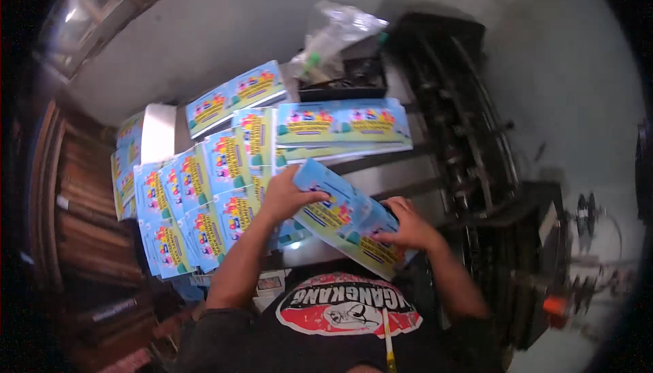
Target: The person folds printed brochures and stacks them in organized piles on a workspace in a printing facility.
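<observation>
Between my two hands is a stack of printed sheets, light blue with colourful pictures and yellow lettering, held tilted in front of my chest. My left hand grips its upper left end, thumb on top. At the other end my right hand is closed round the edge, thumb over the printed face. Just beyond the held stack lies a neat pile of the same sheets. More sheets are spread in overlapping bundles to the left of my left forearm.
At the back lies another sheet pile, beside a black tray and a clear plastic bag. A dark machine with metal rails borders the table on the right. Wooden boards stand at the far left.
</observation>
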Motion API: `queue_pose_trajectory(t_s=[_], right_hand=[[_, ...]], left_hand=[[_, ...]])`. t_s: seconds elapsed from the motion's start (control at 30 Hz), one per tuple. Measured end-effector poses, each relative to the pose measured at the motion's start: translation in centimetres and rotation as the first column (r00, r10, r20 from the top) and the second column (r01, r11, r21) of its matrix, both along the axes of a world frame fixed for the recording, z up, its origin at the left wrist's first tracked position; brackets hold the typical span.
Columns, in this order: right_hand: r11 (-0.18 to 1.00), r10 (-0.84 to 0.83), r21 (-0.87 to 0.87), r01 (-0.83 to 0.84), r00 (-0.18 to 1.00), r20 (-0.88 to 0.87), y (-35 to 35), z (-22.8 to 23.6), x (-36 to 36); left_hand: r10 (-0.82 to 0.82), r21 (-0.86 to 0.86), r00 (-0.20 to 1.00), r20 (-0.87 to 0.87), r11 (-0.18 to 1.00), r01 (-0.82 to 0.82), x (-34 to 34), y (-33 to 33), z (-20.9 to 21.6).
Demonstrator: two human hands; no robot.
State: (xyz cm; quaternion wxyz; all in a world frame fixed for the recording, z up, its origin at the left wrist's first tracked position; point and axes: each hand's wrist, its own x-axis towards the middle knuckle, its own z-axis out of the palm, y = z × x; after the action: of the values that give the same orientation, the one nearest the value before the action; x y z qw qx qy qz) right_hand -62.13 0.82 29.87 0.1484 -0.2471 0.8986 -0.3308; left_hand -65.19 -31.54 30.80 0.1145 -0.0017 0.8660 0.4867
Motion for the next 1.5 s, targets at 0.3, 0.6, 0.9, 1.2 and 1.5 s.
queue_pose_trajectory(t_s=[0.3, 0.6, 0.9, 1.2, 1.5], right_hand=[[0.918, -0.276, 0.268, 0.293, 0.956, -0.102, -5.0, 9.2, 7.6], [0.964, -0.151, 0.211, 0.164, 0.986, -0.077, -5.5, 7.9, 7.9], [0.978, 0.077, -0.199, 0.069, 0.761, 0.644, -1.7, 5.0, 2.7], [0.905, 0.167, -0.38, 0.192, 0.66, 0.733, -0.2, 3.2, 2.8], [0.913, 0.09, -0.343, 0.221, 0.71, 0.698, -0.4, 3.3, 3.6]], left_hand=[[-0.125, -0.016, 0.933, -0.336, 0.992, 0.127, 0.4, -0.9, 3.3], [-0.655, -0.737, 0.693, -0.3, 0.621, 0.268, 5.8, 4.2, 4.9], [-0.622, -0.748, 0.708, -0.335, 0.633, 0.202, 6.7, 4.0, 3.9], [-0.664, -0.791, 0.672, -0.328, 0.582, 0.188, 6.1, 4.5, 3.8], [-0.613, -0.727, 0.722, -0.321, 0.648, 0.227, 6.4, 4.8, 4.5]])
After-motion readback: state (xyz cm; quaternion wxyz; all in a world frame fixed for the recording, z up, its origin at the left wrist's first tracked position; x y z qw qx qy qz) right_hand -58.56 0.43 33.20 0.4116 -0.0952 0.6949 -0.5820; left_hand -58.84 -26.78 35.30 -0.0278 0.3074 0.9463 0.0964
